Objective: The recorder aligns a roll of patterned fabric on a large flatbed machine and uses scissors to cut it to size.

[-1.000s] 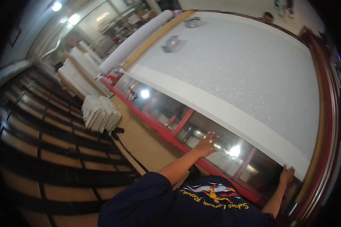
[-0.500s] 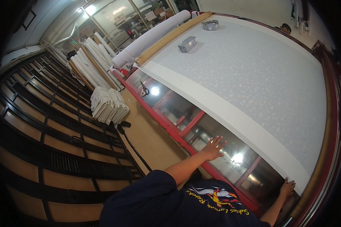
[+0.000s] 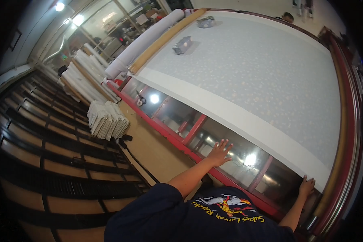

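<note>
My left hand [image 3: 220,153] lies with fingers spread on the glass top of the red-framed table [image 3: 174,138], holding nothing. Farther right, my right hand [image 3: 307,185] rests at the near edge of a wide sheet of pale grey, speckled material [image 3: 254,76], close to its right corner. Its fingers are slightly apart on the sheet's plain white border [image 3: 234,117]; whether the thumb goes beneath is hidden. On the far left part of the sheet sit two wrapped grey blocks, the nearer block [image 3: 182,45] and the farther block [image 3: 206,22].
Black-handled scissors [image 3: 140,99] lie on the glass at left. A brown roll [image 3: 167,40] and a thick white roll [image 3: 145,44] run along the table's left end. Upright rolls [image 3: 82,78] and a folded stack [image 3: 107,119] stand beyond. Another person's head [image 3: 287,17] shows at the far edge.
The whole view has shifted a little, so the table appears slightly farther left and higher. Both hands keep nearly the same places on the table and sheet.
</note>
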The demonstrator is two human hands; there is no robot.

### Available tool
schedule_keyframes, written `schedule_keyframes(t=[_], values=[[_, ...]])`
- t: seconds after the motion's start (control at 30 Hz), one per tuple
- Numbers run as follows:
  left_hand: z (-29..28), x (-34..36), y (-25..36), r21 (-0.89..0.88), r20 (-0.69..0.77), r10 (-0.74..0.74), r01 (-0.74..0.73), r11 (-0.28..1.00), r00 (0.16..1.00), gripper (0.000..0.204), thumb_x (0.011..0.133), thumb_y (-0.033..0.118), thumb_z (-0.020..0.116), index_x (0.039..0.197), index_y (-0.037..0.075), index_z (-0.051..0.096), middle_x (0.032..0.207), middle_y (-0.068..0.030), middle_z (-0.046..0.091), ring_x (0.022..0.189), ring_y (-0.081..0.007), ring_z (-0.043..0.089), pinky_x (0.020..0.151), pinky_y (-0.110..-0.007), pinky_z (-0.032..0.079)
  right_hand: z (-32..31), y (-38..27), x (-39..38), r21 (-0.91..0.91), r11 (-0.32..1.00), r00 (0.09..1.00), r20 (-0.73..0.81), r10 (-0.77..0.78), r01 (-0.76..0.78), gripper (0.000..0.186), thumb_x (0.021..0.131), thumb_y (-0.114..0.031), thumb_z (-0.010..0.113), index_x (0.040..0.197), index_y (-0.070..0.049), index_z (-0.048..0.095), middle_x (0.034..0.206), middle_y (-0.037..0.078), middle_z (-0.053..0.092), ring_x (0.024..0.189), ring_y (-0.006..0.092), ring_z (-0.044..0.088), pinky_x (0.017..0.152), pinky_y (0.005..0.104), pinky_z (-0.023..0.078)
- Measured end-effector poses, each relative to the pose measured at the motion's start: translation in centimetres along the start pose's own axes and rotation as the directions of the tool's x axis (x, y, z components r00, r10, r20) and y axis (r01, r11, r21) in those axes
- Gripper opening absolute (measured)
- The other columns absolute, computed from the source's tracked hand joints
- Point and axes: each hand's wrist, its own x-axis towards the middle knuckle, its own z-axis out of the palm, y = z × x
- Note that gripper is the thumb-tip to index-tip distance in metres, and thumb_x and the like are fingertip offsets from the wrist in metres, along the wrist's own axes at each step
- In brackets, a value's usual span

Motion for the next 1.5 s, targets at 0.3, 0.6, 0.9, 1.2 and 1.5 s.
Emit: schedule_keyframes(t=[0.3, 0.6, 0.9, 1.2, 1.5], values=[[1.0, 0.7, -1.0, 0.099, -0.115, 0.014, -0.003, 0.995, 0.993, 0.082, 0.095, 0.055, 0.054, 0.158, 0.012, 0.022, 0.162, -0.0235, 0.014, 0.149, -0.0445, 0.015, 0.117, -0.06, 0.017, -0.7, -1.6, -0.3, 0.138, 0.99, 0.998, -0.054, -0.018, 0.026, 0.083, 0.093, -0.061, 0.052, 0.147, 0.0, 0.039, 0.155, 0.018, 0.037, 0.145, 0.0328, 0.031, 0.115, 0.0596, 0.025], [1.9, 1.0, -0.2, 0.064, -0.065, 0.041, -0.037, 0.997, 0.997, 0.082, 0.097, 0.055, 0.05, 0.159, 0.012, 0.017, 0.163, -0.0258, 0.01, 0.15, -0.0457, 0.01, 0.118, -0.061, 0.014, -2.7, -0.3, -1.0, 0.193, 0.98, 0.998, 0.056, 0.037, -0.047, 0.085, 0.096, -0.062, 0.046, 0.151, 0.001, 0.032, 0.163, 0.016, 0.019, 0.153, 0.0322, 0.011, 0.12, 0.061, 0.012], [1.1, 0.8, 0.1, 0.043, -0.002, 0.008, -0.008, 0.999, 1.0, 0.083, 0.098, 0.054, 0.049, 0.16, 0.013, 0.013, 0.163, -0.0255, 0.006, 0.151, -0.0459, 0.005, 0.119, -0.059, 0.01, -2.5, -2.5, -1.9, 0.243, 0.969, 0.999, -0.032, -0.041, 0.047, 0.088, 0.095, -0.059, 0.049, 0.154, 0.001, 0.024, 0.163, 0.018, 0.02, 0.152, 0.0329, 0.013, 0.121, 0.0559, 0.013], [1.0, 0.9, 0.1, 0.043, -0.019, 0.005, -0.004, 0.999, 1.0, 0.081, 0.098, 0.056, 0.048, 0.159, 0.012, 0.016, 0.163, -0.0245, 0.009, 0.151, -0.0445, 0.008, 0.119, -0.059, 0.012, -4.6, -8.5, -2.2, 0.349, 0.888, 0.945, -0.239, -0.225, 0.3, 0.086, 0.096, -0.052, 0.054, 0.154, 0.003, 0.023, 0.162, 0.021, 0.022, 0.151, 0.0347, 0.015, 0.122, 0.0519, 0.014], [1.2, 1.2, -0.3, 0.068, -0.057, 0.014, -0.01, 0.998, 0.998, 0.082, 0.098, 0.056, 0.048, 0.159, 0.013, 0.016, 0.163, -0.0243, 0.009, 0.151, -0.0443, 0.009, 0.119, -0.058, 0.012, -2.7, -11.8, -5.1, 0.234, 0.896, 0.922, -0.006, -0.387, 0.377, 0.096, 0.094, -0.06, 0.048, 0.156, 0.004, 0.011, 0.165, 0.02, 0.01, 0.153, 0.0325, 0.008, 0.123, 0.0488, 0.008]])
